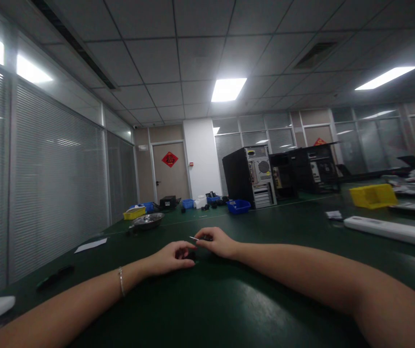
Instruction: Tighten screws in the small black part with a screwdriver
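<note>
My left hand (173, 256) rests low over the green table (265, 299), fingers curled round a small black object (192, 256) whose kind I cannot make out. A bracelet circles that wrist. Close by on the right, my right hand (217, 241) is closed on a thin tool with a bright metal tip (193, 238). The tip points left, just above the fingers of my left hand. Most of the tool is hidden in the right hand, so its kind does not show.
Farther back stand a metal bowl (148, 221), a blue bin (238, 207) and black computer cases (234, 176). To the right are a yellow bin (374, 195) and a long white bar (392, 231). White paper (91, 245) and a dark item (55, 277) lie left.
</note>
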